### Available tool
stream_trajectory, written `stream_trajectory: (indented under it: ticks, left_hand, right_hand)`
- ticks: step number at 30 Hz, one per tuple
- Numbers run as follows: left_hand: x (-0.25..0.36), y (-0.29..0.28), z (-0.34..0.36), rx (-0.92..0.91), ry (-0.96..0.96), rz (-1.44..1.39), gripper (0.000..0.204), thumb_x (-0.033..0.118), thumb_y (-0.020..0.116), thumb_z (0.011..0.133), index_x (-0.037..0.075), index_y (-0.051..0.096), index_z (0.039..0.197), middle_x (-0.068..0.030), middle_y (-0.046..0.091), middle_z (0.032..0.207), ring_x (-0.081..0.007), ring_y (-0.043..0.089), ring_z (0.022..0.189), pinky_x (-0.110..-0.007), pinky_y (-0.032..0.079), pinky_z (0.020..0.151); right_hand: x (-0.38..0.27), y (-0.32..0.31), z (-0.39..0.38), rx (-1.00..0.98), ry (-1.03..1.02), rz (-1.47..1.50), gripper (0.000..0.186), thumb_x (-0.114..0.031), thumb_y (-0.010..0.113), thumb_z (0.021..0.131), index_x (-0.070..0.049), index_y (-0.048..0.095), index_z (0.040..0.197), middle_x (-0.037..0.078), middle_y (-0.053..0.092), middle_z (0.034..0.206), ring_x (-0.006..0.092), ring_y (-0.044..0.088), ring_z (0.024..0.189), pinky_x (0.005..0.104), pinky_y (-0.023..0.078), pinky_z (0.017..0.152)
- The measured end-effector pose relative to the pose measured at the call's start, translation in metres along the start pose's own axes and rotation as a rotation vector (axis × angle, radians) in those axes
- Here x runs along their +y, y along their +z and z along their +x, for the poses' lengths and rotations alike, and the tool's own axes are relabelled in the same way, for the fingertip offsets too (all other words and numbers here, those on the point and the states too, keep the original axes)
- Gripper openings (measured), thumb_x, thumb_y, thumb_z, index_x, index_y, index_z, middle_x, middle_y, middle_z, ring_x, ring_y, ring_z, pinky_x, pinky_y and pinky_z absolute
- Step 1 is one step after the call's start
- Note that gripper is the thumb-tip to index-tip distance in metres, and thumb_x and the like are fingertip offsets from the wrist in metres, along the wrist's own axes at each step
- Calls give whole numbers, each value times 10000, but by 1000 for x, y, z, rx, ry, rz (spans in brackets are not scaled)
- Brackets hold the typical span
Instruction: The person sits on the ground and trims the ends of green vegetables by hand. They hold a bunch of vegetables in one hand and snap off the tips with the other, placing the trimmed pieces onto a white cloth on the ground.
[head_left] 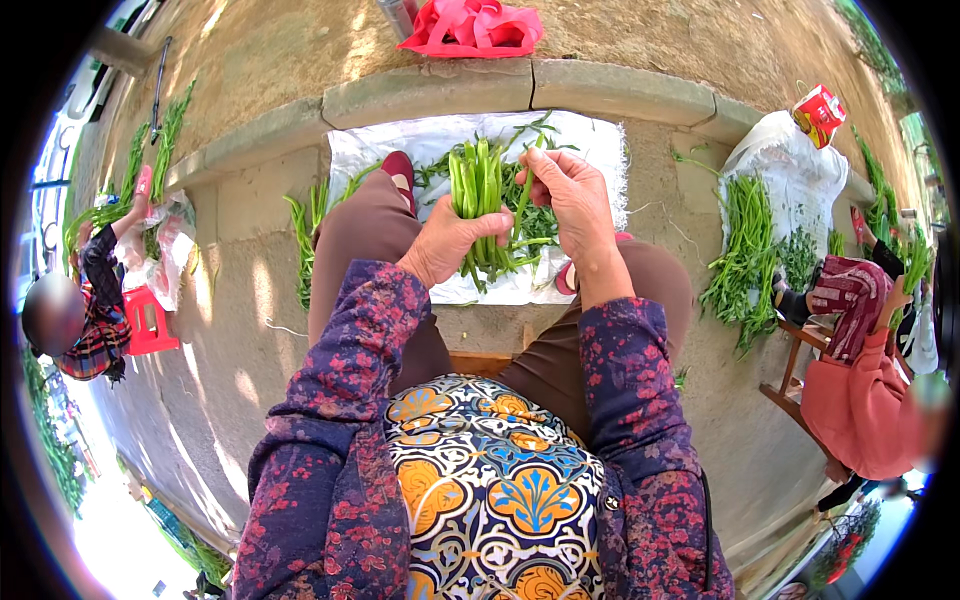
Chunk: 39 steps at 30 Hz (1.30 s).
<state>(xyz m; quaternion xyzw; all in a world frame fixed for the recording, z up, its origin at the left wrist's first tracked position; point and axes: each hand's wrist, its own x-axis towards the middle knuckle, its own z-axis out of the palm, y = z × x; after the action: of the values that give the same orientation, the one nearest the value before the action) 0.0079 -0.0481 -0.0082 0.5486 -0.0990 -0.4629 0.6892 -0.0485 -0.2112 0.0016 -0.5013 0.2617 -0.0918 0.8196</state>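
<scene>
Several stalks (480, 180) partly behind left fingers (490, 225)

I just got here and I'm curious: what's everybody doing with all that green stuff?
The person wearing the camera holds a bunch of green stalks in the left hand and pinches a single stalk with the right hand. Both hands are above a white sheet on the ground, with leafy greens lying on it. A person at the left and another at the right also have green stalks near them.
</scene>
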Motion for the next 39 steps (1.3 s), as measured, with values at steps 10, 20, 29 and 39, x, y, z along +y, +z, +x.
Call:
stream_trajectory:
  ticks: [10,20,29,39]
  left_hand:
    - [-7,-4,8,164,-41,-174,112,107,631,817,15,600,872,-56,602,734,-144,566,668,-290,470,635]
    - [-13,-28,20,311,-89,-451,266,174,690,825,43,597,1036,-74,635,910,-154,578,748,-322,506,683]
    - [-11,-20,17,169,-62,-378,451,72,690,809,25,497,1214,-74,618,965,-147,579,798,-312,503,716]
    - [-18,-13,13,77,-119,-276,331,42,683,798,22,586,1114,-56,623,1002,-149,572,891,-294,462,776]
  right_hand:
    - [-3,5,-3,-44,-173,38,122,-146,668,847,-26,654,861,32,647,749,58,508,637,205,421,609]
    - [-13,-13,2,52,-296,270,106,-134,640,869,-31,645,895,43,643,761,108,576,671,238,455,640]
    - [-3,-9,3,-27,-111,197,140,-89,507,928,-10,606,989,29,598,783,100,543,658,230,445,613]
    - [16,6,-1,-45,14,-76,214,-128,599,875,25,667,1008,46,654,860,79,561,751,224,462,663]
